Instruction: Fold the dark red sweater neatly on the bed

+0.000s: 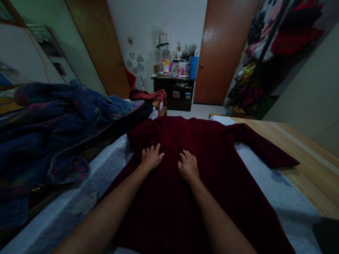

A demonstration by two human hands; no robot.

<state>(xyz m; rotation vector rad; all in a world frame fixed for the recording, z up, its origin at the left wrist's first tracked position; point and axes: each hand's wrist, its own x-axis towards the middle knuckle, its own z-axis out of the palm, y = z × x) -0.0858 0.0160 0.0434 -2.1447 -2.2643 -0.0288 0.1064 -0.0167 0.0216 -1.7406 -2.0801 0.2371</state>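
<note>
A dark red long-sleeved garment [217, 183] lies spread out in front of me on a pale quilted surface [265, 165]. Its right sleeve reaches out over the wooden board at the side, while the left sleeve looks bunched near the upper left. My left hand [153, 157] rests on the upper part of the cloth with its fingers spread. Beside it, my right hand [189, 165] lies on the same cloth, palm down, fingers slightly bent and apart. Neither hand grips the fabric.
Blue patterned denim clothes [66, 120] are heaped at the left. A light wooden board [304, 162] runs along the right. Farther back stand a white fan [135, 62], a dark cabinet [172, 102] with items on top, and a brown door [218, 49]. Clothes hang [296, 38] at upper right.
</note>
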